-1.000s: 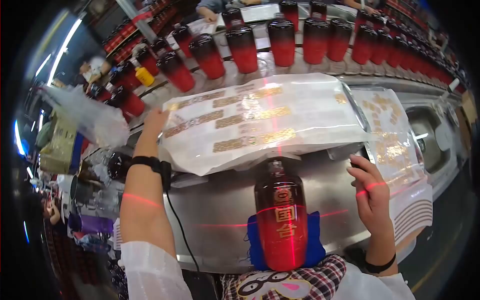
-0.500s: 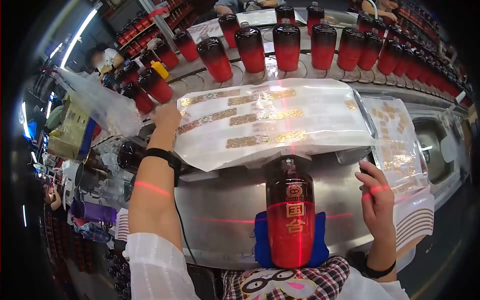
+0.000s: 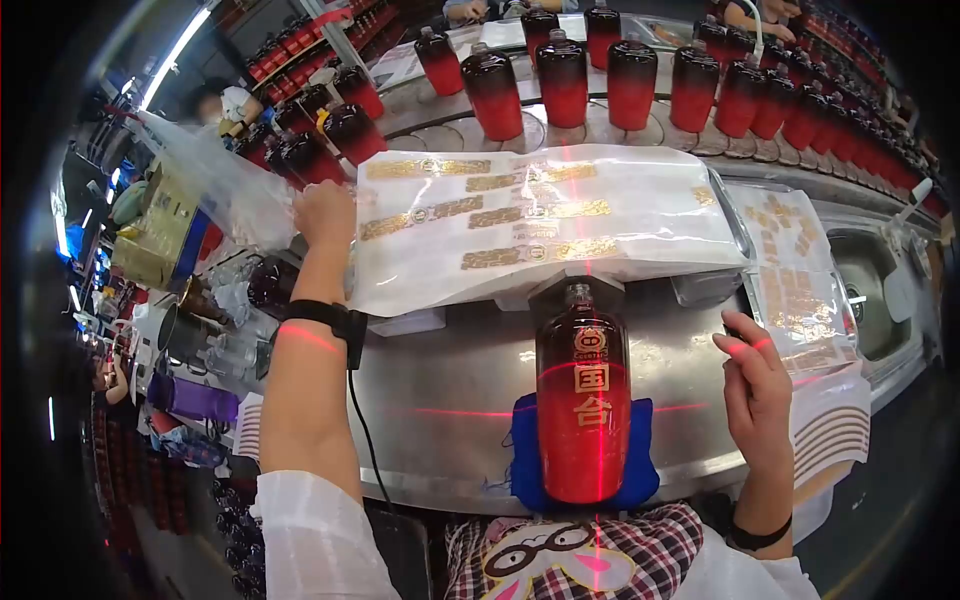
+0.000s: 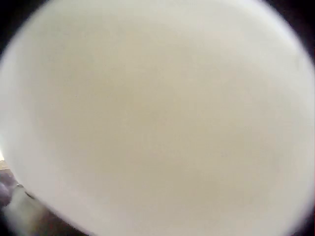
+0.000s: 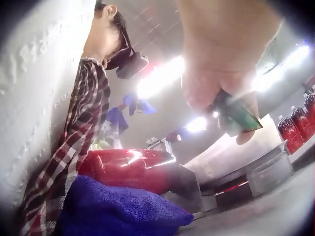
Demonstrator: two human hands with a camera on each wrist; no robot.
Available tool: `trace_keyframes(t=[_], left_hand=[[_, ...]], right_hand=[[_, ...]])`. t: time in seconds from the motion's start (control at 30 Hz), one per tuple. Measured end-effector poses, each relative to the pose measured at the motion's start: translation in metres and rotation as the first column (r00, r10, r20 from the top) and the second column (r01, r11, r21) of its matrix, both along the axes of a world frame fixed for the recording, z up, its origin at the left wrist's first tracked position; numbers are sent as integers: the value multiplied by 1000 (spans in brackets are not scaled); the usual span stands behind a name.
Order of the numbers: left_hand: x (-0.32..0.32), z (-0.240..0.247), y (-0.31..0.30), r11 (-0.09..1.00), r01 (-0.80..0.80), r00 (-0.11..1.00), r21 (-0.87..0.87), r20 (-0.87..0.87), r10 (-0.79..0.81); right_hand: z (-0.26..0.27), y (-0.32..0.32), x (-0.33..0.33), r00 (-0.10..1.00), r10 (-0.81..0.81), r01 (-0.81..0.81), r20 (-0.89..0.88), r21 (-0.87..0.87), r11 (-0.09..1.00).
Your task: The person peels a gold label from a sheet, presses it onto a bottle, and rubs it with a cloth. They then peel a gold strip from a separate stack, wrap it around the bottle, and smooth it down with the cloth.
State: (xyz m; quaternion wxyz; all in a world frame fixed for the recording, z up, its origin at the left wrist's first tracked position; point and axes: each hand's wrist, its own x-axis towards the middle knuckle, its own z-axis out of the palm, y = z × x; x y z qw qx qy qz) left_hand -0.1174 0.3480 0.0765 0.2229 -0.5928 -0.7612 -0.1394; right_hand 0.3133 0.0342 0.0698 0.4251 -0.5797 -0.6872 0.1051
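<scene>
A white sheet (image 3: 640, 220) with gold patterned strips lies over the work surface. At its left edge is my left hand (image 3: 326, 215), its fingertips too unclear to show whether they grip the sheet; a pale blur fills the left wrist view. A dark-to-red bottle (image 3: 584, 440) with gold characters lies on a blue cloth (image 3: 640, 450), neck pointing away, red light lines across it. My right hand (image 3: 757, 400) is raised right of the bottle, fingers bent. In the right wrist view, it pinches a small dark green piece (image 5: 238, 118).
Behind the sheet, several dark-to-red bottles (image 3: 565, 85) stand in a curved row. A clear plastic bag (image 3: 225, 185) hangs at left. Another sheet with gold pieces (image 3: 790, 270) and a sink (image 3: 870, 285) are at right. A black cable (image 3: 365, 440) runs beside my left forearm.
The row of bottles behind the sheet has shifted to the right. The head view has shifted slightly. My right hand stays beside the bottle, and my left hand stays near the sheet's left edge.
</scene>
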Motion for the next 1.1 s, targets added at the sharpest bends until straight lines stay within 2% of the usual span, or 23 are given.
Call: trace_keyframes(t=[0.1, 0.13, 0.23, 0.33, 0.43, 0.47, 0.57, 0.63, 0.67, 0.73, 0.77, 0.8, 0.83, 0.87, 0.9, 0.97, 1.03, 1.1], left_hand=[[-14, -17, -1, 989, 149, 916, 23, -381, -129], [-17, -22, -1, 990, 144, 876, 15, -467, -120], [-23, -20, 14, 994, 69, 957, -90, -275, -91], [-33, -15, 28, 998, 39, 987, -41, 155, -32], [-39, -29, 19, 956, 43, 998, -292, 58, -28], [-34, -29, 23, 883, -79, 992, -464, 49, 114], [-27, -40, 9, 849, -143, 989, -509, -105, 104], [-26, -25, 8, 813, -129, 991, -568, -89, 96], [-25, -18, 5, 834, -125, 992, -537, -85, 94], [-43, -23, 24, 849, -67, 986, -524, -165, -24], [-31, -16, 18, 871, -40, 977, -490, -203, -70], [-13, 3, 3, 888, -7, 964, -460, -239, -116], [5, 22, -16, 901, 34, 948, -432, -271, -166], [24, 37, -44, 903, 231, 955, -363, -93, -282], [41, 52, -77, 879, 404, 914, -255, 74, -399], [80, 74, -139, 773, 612, 769, -169, 354, -532], [111, 82, -208, 684, 729, 506, -13, 684, -526], [137, 84, -264, 593, 804, 315, 32, 824, -471]], right_hand=[[-3, 0, 3, 1000, -9, 9, 19, 5, 1000], [-3, -1, 5, 1000, -12, 12, 24, 4, 1000], [-1, 0, 7, 999, -27, 28, 29, -49, 998], [-9, 8, 8, 998, 1, -1, 57, 9, 1000], [-11, 11, 7, 999, 36, -36, 15, -15, 999], [-11, 12, 7, 999, 46, -46, 23, -6, 999], [-12, 14, 9, 997, 63, -64, 53, 7, 998], [-9, 11, 10, 998, 37, -37, 45, -13, 999], [-6, 10, 9, 999, 25, -24, 40, -19, 1000], [-9, 12, 8, 997, 52, -53, 60, 29, 998], [-7, 10, 9, 996, 56, -59, 76, 45, 997], [-1, 7, 4, 999, 51, -51, 7, -22, 998], [-1, 8, 3, 998, 48, -49, 43, 25, 998], [1, 4, 0, 999, 41, -41, 20, 2, 999], [3, 1, -2, 999, 37, -37, -4, -13, 999], [0, -2, -4, 997, 68, -67, -35, 11, 998], [2, -8, -10, 990, 106, -105, -92, 17, 994], [6, -17, -19, 973, 148, -150, -179, 0, 989]])
